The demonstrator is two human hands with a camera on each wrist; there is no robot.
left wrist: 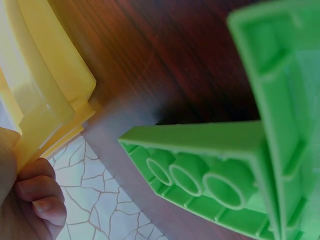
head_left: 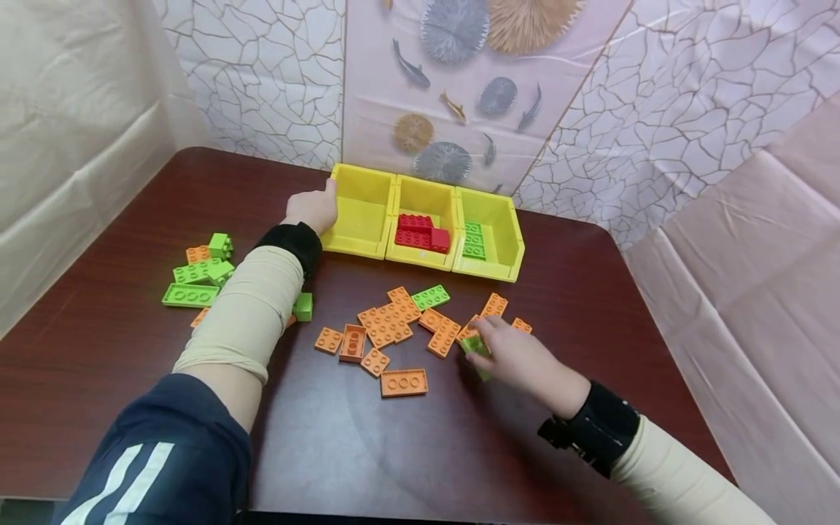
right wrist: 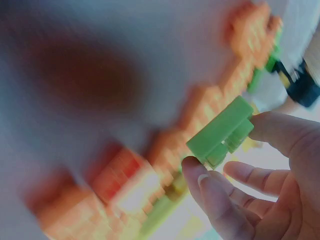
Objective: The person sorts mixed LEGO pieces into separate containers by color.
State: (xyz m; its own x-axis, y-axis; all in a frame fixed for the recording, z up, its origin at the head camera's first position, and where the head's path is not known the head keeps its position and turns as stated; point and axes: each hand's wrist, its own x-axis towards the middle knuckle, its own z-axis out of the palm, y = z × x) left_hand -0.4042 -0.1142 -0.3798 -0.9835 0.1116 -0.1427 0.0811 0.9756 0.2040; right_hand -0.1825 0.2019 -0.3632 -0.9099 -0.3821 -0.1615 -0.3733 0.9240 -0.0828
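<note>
My left hand grips the left outer rim of a row of three joined yellow bins. In the left wrist view its fingers curl under the bin's edge. The left bin holds nothing, the middle one has several red bricks, and the right one has green bricks. My right hand, at the right of the scattered bricks, pinches a small green brick between thumb and fingers, studs towards the palm in the right wrist view.
Several orange bricks lie mid-table with a green brick among them. More green bricks and an orange brick lie on the left, partly behind my left forearm. A patterned wall stands behind the bins.
</note>
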